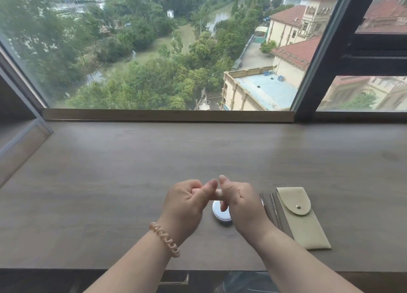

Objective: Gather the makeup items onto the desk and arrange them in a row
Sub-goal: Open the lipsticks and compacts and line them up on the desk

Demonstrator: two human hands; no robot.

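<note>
The left half of the desk [92, 182] is bare wood, from the window-side edge to the near edge. Toward the middle, closer to the near edge, the left hand [185, 201], a coiled band [165, 240] on its wrist, is curled shut around one end of a slim pale tube [217, 192], and the right hand [241, 201] is closed on the other end, thumbs raised and almost meeting above it. The tube lies crosswise, its long axis running left to right between the two fists, lifted off the wood; what kind of makeup it is cannot be told. Directly beneath the hands sits a round silvery compact [220, 213], flat on the desk and partly hidden. Just right of the right hand lie two thin metal sticks [272, 207], pointing away from the near edge, and touching them on the right a beige snap pouch [301, 218]. Judging from this, the tube belongs down beside the compact, turned parallel to the sticks; both hands are equally near.
</note>
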